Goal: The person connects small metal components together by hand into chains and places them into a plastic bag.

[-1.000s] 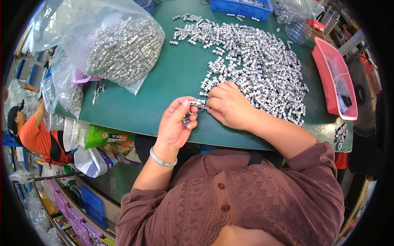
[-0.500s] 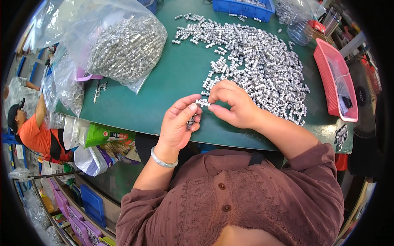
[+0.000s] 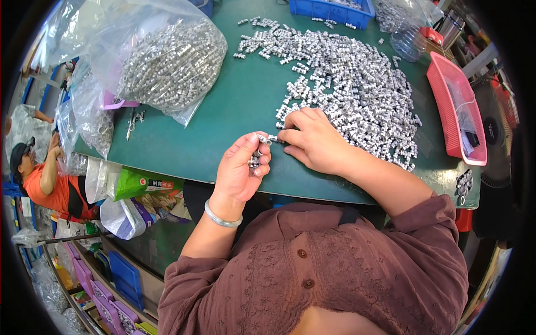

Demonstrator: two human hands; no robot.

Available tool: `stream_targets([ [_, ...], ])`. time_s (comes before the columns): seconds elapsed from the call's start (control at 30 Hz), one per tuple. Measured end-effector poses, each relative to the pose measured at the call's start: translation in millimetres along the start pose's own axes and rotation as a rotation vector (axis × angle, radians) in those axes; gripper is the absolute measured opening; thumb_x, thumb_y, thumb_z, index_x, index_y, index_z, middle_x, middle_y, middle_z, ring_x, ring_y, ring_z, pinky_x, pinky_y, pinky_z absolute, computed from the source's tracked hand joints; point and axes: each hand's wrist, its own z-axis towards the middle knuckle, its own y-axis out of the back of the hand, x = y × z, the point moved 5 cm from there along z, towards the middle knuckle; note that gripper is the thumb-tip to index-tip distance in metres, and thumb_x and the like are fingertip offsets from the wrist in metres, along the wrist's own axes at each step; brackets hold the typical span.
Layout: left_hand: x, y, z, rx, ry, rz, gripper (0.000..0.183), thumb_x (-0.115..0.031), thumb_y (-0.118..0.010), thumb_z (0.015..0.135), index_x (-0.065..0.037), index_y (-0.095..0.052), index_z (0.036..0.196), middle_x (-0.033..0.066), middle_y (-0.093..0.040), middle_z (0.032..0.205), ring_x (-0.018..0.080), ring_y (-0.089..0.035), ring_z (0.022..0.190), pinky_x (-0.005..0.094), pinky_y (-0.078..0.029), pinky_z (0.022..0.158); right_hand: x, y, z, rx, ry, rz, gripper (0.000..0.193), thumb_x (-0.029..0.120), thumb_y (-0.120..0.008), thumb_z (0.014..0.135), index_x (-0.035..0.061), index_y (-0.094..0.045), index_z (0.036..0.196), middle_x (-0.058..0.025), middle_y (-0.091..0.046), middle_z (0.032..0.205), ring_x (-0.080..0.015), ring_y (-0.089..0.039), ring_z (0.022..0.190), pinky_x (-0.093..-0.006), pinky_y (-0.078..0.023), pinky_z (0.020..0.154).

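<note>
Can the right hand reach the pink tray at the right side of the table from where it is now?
Probably yes. The right hand rests at the near edge of the heap of small metal parts, and the pink tray lies just beyond that heap on the same side. Only loose parts lie between; nothing tall blocks the way.

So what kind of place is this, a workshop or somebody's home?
Most likely a small assembly or sorting workshop. A green worktable carries a big heap of small silver metal parts, clear plastic bags are stuffed with more of them, and a pink tray and blue bin sit at the edges.
</note>
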Motion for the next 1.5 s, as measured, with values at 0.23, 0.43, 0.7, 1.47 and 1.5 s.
stream_targets([
  [0.23, -6.7, -1.0, -2.3, -0.059, -0.086, -0.097, 0.015, -0.018, -0.052, 0.087, -0.006, -0.055, 0.094, 0.0085, -0.058, 0.084, 0.0163, -0.053, 0.067, 0.0236, -0.041, 0.052, -3.1, 0.0, 0.1, -0.018, -0.031, 0.047, 0.010, 0.010, -0.064, 0.072, 0.0050, -0.059, 0.079, -0.0077, -0.050, 0.089, -0.0263, -0.048, 0.089, -0.0366, -0.038, 0.078],
  [0.43, -8.2, -3.3, -3.8, -0.114, -0.089, 0.075, 0.017, -0.014, -0.057, 0.085, -0.005, -0.056, 0.099, 0.0070, -0.060, 0.085, 0.0140, -0.054, 0.067, 0.0226, -0.041, 0.051, -4.1, 6.3, 1.1, -0.114, -0.018, 0.172, 0.009, 0.005, -0.061, 0.072, 0.0043, -0.056, 0.079, -0.0084, -0.051, 0.088, -0.0274, -0.049, 0.087, -0.0369, -0.038, 0.076],
  [0.7, 0.7, -5.2, -3.1, -0.046, -0.047, 0.280, 0.016, -0.013, -0.056, 0.089, -0.004, -0.058, 0.102, 0.0031, -0.058, 0.081, 0.0094, -0.050, 0.065, 0.0188, -0.038, 0.050, -2.6, 14.0, 1.7, -0.223, 0.032, 0.380, 0.012, 0.005, -0.062, 0.073, 0.0040, -0.057, 0.083, -0.0088, -0.052, 0.091, -0.0277, -0.051, 0.088, -0.0360, -0.039, 0.077],
  [1.47, -1.4, -6.1, -4.2, -0.016, -0.002, 0.170, 0.021, -0.025, -0.052, 0.091, -0.005, -0.056, 0.095, 0.0099, -0.061, 0.085, 0.0177, -0.058, 0.070, 0.0232, -0.045, 0.050, 1.2, 15.4, 1.8, -0.233, 0.041, 0.001, 0.012, 0.001, -0.056, 0.072, 0.0029, -0.056, 0.084, -0.0089, -0.054, 0.090, -0.0272, -0.050, 0.089, -0.0376, -0.039, 0.080],
  [1.5, 0.8, -9.4, -4.6, -0.028, 0.025, 0.264, 0.022, -0.026, -0.053, 0.091, -0.005, -0.056, 0.095, 0.0088, -0.061, 0.083, 0.0160, -0.058, 0.067, 0.0218, -0.044, 0.048, 3.2, 16.6, 2.6, -0.233, 0.042, 0.002, 0.012, 0.001, -0.056, 0.072, 0.0029, -0.056, 0.084, -0.0089, -0.054, 0.090, -0.0272, -0.050, 0.089, -0.0376, -0.039, 0.080],
])
